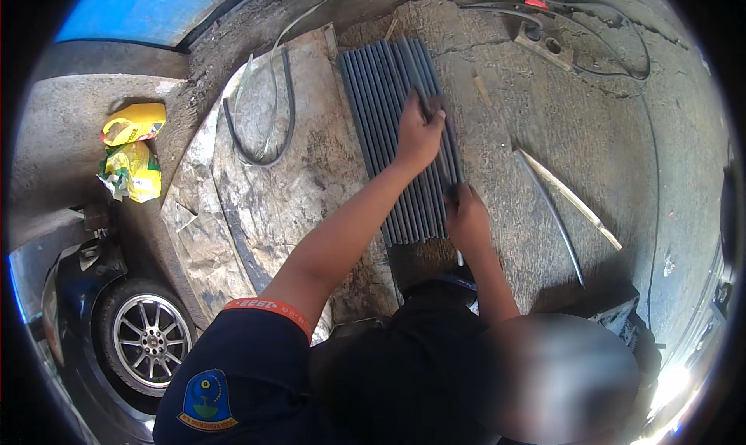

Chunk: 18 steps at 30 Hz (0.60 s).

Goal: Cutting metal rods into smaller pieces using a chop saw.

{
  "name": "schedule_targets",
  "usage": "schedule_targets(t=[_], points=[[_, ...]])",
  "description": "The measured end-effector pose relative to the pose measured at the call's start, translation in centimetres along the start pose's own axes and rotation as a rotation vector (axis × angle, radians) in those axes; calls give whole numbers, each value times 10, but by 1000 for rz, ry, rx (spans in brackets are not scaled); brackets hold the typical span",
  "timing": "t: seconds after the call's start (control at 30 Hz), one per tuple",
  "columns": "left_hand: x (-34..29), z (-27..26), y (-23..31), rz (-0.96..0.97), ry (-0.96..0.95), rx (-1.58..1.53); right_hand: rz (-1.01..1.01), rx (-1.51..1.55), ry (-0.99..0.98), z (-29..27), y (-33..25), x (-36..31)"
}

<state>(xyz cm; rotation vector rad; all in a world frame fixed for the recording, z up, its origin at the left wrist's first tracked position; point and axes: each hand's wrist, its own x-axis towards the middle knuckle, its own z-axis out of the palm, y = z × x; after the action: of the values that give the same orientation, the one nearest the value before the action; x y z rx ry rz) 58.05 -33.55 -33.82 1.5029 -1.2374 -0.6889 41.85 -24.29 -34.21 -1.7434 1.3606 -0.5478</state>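
Note:
Several dark grey rods point(381, 126) lie side by side in a tight row on the worn ground, running away from me. My left hand point(420, 140) is closed around a rod point(413, 66) over the right part of the row. Lower down, at the row's near right edge, my right hand point(468, 214) has its fingers curled around a rod whose pale end shows below the hand. Whether both hands hold one and the same rod is hard to tell, since the fingers cover its middle.
Right of the row lie a thin metal rod point(553, 220) and a wooden strip point(575, 200). A bent black hose point(292, 111) rests on the left. Yellow packages point(136, 169) and a vehicle wheel point(151, 340) are farther left. A block with holes point(544, 49) and cables lie far right.

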Motion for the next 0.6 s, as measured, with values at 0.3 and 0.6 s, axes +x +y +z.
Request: schedule_targets(t=[0.3, 0.6], points=[[0, -38, -52, 115, -406, 1069, -64, -433, -179, 36, -25, 30], [-9, -37, -72, 190, -305, 1022, -89, -468, -129, 31, -4, 10]])
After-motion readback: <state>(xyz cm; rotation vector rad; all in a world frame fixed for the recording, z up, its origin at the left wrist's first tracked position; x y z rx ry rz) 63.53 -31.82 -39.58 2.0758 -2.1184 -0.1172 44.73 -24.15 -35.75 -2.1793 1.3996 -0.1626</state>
